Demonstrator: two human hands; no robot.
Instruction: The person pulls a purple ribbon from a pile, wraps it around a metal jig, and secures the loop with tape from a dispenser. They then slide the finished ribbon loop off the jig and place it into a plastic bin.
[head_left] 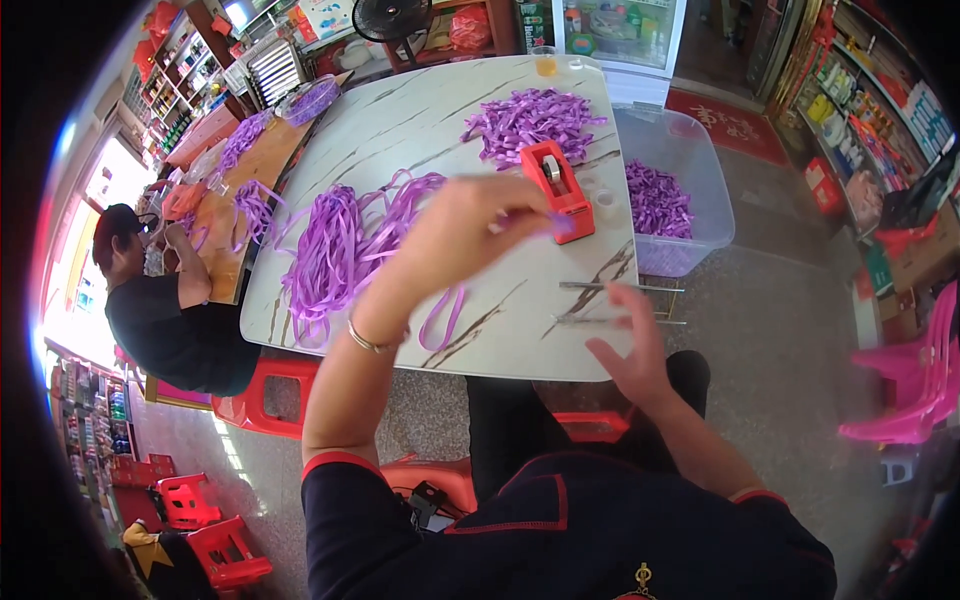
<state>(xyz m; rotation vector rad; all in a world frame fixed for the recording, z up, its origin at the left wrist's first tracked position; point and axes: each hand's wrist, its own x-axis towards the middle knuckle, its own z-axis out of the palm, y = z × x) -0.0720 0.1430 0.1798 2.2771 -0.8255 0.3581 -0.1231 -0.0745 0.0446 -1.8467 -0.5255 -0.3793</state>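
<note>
My left hand (470, 225) reaches across the table to the red tape dispenser (566, 195). Its fingers are pinched on a small end of purple ribbon (562, 222), blurred, at the front of the dispenser. Low at the table's right front edge is my right hand (638, 350), fingers apart and nothing seen in them. Just beyond it, two thin metal rods (590, 286) jut past the table's edge. Long loose purple ribbons (330, 245) lie in a heap left of my left forearm. Behind the dispenser is a pile of short folded purple ribbon pieces (530, 118).
The marble-patterned table (400, 110) bears a cup of amber drink (546, 62) at its far edge. A clear plastic bin (700, 195) of purple pieces stands at its right. At left, a seated person (165, 300) works at a wooden table (225, 215). Pink chairs (915, 370) stand far right.
</note>
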